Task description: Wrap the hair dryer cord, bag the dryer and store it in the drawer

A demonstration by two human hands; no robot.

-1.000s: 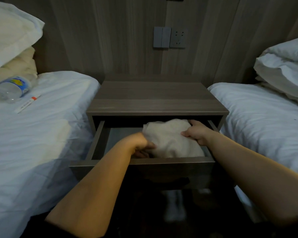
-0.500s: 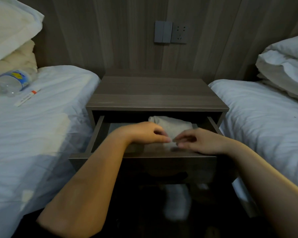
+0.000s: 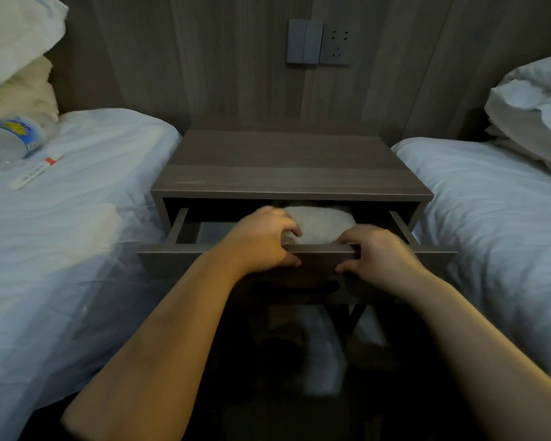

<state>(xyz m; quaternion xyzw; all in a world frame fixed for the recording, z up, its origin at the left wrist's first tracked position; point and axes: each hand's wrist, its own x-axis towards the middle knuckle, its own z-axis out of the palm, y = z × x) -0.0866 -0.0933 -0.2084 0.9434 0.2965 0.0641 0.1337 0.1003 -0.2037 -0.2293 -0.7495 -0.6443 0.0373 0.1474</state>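
A pale cloth bag (image 3: 320, 224) lies inside the half-open drawer (image 3: 178, 254) of the wooden nightstand (image 3: 290, 163); the dryer itself is hidden in the bag. My left hand (image 3: 261, 241) grips the drawer's front panel, fingers over its top edge and thumb on its face. My right hand (image 3: 374, 251) grips the same front panel just to the right, in the same way. The bag's back part sits under the nightstand top.
A white bed (image 3: 61, 237) lies to the left with a plastic water bottle (image 3: 10, 140), a small white tube (image 3: 35, 171) and pillows (image 3: 13, 36). Another white bed (image 3: 497, 218) with pillows (image 3: 535, 106) lies to the right. A switch and socket (image 3: 318, 41) sit on the wall panel.
Both hands let go of the bag, pulled back and took hold of the drawer front. The drawer stands less far out than a second ago, with the bag deeper inside.
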